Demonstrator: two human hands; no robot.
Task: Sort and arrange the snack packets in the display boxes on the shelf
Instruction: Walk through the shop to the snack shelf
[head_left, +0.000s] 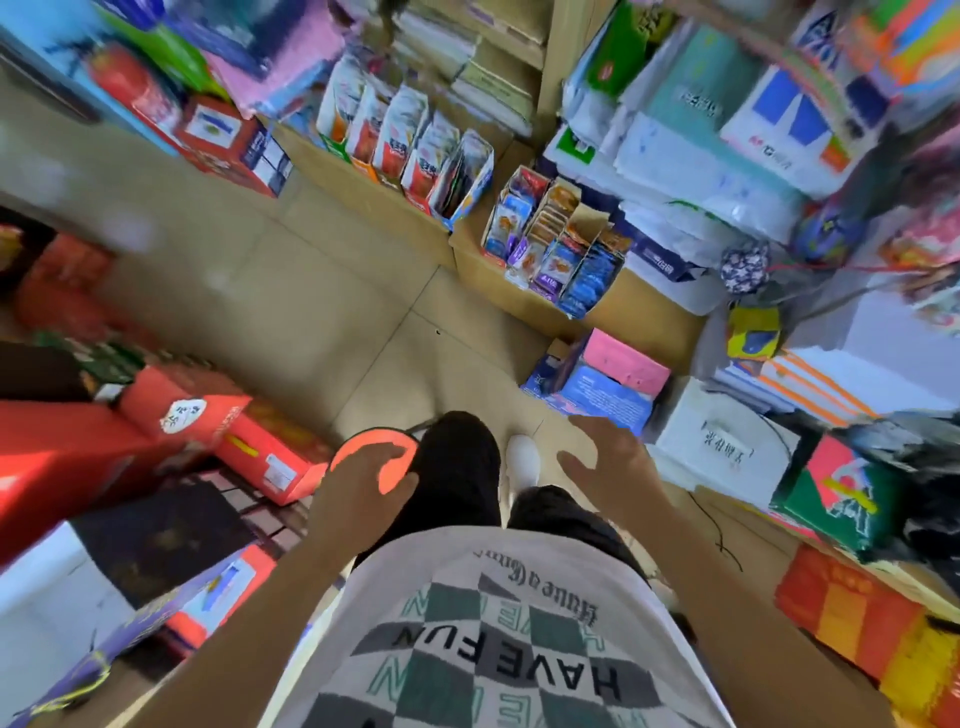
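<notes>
Right hand (608, 467) is hanging spread, left hand (358, 504) resting loose on a stool (363, 448), far from the display boxes (592, 221). Snack packets (551, 221): probably light, crinkly; pinch tops.

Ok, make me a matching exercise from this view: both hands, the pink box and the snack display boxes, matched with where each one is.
Things:
1. left hand
2. right hand
3. pink box
4. display boxes

Places:
A. on the shelf
B. on the orange stool
C. in the air, holding nothing
D. on top of a blue box

Pairs: 1-B, 2-C, 3-D, 4-A
</notes>
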